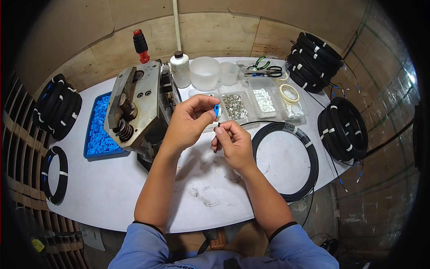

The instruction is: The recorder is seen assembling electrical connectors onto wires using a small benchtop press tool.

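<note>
Between the thumb and fingers of my left hand [192, 119] is a small blue connector housing [217, 110]. Just below it, my right hand [234, 144] pinches a thin black cable [218, 130] near its end. The cable end points up at the housing, and the two look to touch; whether the end sits inside cannot be made out. From my right hand the cable seems to run back to a large black cable coil [314, 157] lying flat on the table. My hands are over the middle of the white table [210, 197], in front of the parts trays.
A metal press [143, 96] stands left of my hands, beside a blue tray [86, 154] of blue housings. Behind are a bin of metal terminals [235, 106], a bin of white pieces [264, 101], tape [289, 93], scissors [271, 71] and a bottle [180, 71]. Coil stacks [342, 130] flank the table.
</note>
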Demonstrator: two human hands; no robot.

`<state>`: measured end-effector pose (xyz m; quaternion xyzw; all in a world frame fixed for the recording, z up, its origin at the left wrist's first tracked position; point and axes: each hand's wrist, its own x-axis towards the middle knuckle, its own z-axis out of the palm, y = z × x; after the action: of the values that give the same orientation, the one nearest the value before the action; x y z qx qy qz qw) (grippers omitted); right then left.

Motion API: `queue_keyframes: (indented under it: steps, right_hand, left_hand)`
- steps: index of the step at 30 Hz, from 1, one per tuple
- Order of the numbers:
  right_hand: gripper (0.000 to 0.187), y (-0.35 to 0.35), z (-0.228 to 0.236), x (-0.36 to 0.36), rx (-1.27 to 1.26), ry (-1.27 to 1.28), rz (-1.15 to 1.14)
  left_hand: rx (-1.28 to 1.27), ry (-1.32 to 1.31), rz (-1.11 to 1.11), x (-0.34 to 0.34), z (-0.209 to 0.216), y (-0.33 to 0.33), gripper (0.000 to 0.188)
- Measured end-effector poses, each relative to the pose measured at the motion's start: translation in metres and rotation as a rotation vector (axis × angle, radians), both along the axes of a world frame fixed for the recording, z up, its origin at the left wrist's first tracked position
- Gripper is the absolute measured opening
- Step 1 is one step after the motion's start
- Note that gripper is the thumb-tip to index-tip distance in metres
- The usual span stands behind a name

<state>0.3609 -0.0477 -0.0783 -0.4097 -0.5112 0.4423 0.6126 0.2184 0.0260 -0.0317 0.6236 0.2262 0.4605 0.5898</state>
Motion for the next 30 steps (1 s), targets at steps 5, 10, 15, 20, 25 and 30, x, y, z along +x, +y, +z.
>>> queue_keyframes:
  steps: [5, 10, 15, 20, 25, 30]
  right_hand:
    - [0.018, 0.0001, -0.0003, 0.0006, -0.019, 0.002, -0.018]
    - [0.017, -0.0003, 0.0012, -0.0009, -0.029, 0.015, -0.031]
    - [0.016, -0.0007, 0.0014, -0.0004, -0.02, 0.015, -0.03]
    - [0.016, -0.0006, 0.0017, -0.0008, -0.01, 0.015, -0.031]
    - [0.016, -0.0003, 0.0019, -0.001, -0.005, 0.011, -0.034]
    - [0.016, -0.0005, 0.0017, -0.0003, -0.006, 0.012, -0.029]
  left_hand:
    - [-0.005, -0.007, -0.003, 0.0011, -0.0005, 0.0005, 0.025]
    - [-0.005, -0.005, 0.001, 0.0007, 0.001, -0.0004, 0.023]
    - [-0.006, -0.014, -0.007, 0.0011, 0.0011, -0.0009, 0.023]
    - [-0.013, -0.013, -0.006, 0.0011, 0.0017, -0.0012, 0.024]
    - [-0.01, 0.003, 0.003, 0.0007, 0.002, -0.0009, 0.025]
    - [-0.012, 0.0, -0.003, 0.0009, 0.0012, -0.0005, 0.025]
